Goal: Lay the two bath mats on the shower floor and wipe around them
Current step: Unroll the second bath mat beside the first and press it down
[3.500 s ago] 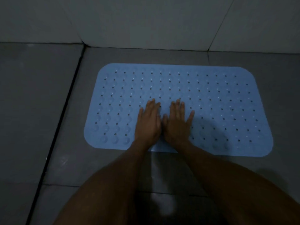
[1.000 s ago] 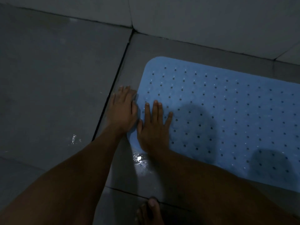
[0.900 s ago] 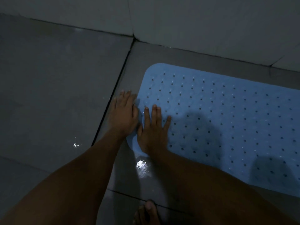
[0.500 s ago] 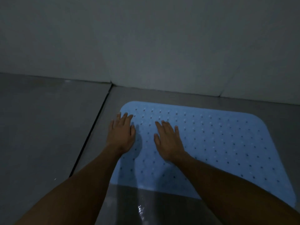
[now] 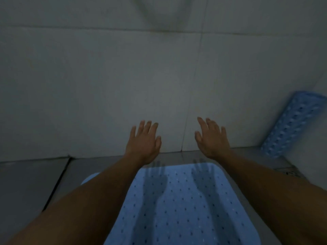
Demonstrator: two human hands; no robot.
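A light blue bath mat (image 5: 178,207) with rows of small holes lies flat on the grey shower floor, below and between my forearms. My left hand (image 5: 144,143) and my right hand (image 5: 211,138) hover above its far edge, fingers spread and straight, holding nothing; their shadows fall on the mat. A second blue mat (image 5: 292,123) leans upright against the wall at the far right, its bumpy underside showing.
The grey tiled wall (image 5: 106,82) rises right behind the mat. A dark grout line (image 5: 56,183) runs across the floor on the left. A floor drain (image 5: 290,172) shows at the right, beside my right forearm.
Both hands have lifted off the mat and moved forward toward the wall. The view has tilted up, bringing the wall and the leaning second mat into sight.
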